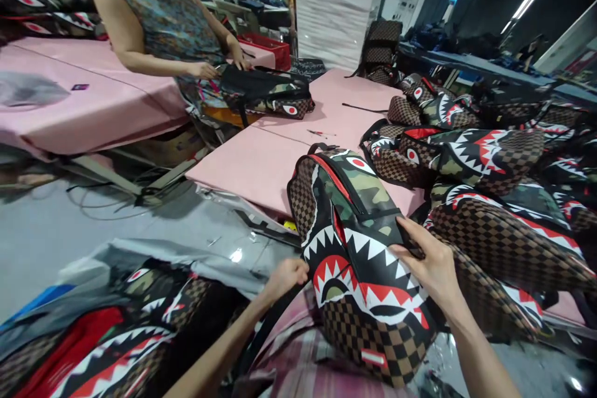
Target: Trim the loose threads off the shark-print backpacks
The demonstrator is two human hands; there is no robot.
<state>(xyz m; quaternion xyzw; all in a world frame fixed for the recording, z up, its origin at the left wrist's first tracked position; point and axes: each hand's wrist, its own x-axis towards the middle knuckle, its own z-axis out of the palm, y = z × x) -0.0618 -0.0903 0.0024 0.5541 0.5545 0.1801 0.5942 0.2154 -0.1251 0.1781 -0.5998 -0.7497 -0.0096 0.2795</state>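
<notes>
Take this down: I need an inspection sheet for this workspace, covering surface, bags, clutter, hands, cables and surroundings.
Surface: pink-covered table, a thin tool lying on it.
Job's things: shark-mouth backpack, front facing the camera.
Clutter: piled backpacks at right; more bags at lower left.
Hands: right hand holds the backpack's right side; left hand curled at its left edge, grip unclear.
Cables: thin cord-like line on the floor at left.
Surroundings: co-worker handling another backpack; red crate behind.

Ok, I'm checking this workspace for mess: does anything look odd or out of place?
Nothing looks clearly damaged or spilled. Untidy: a black strap trails over the pink table beside heaped backpacks, and what look like small scraps lie on the floor. The backpack under the right hand shows no obvious tear; its ragged white edging looks printed.
</notes>
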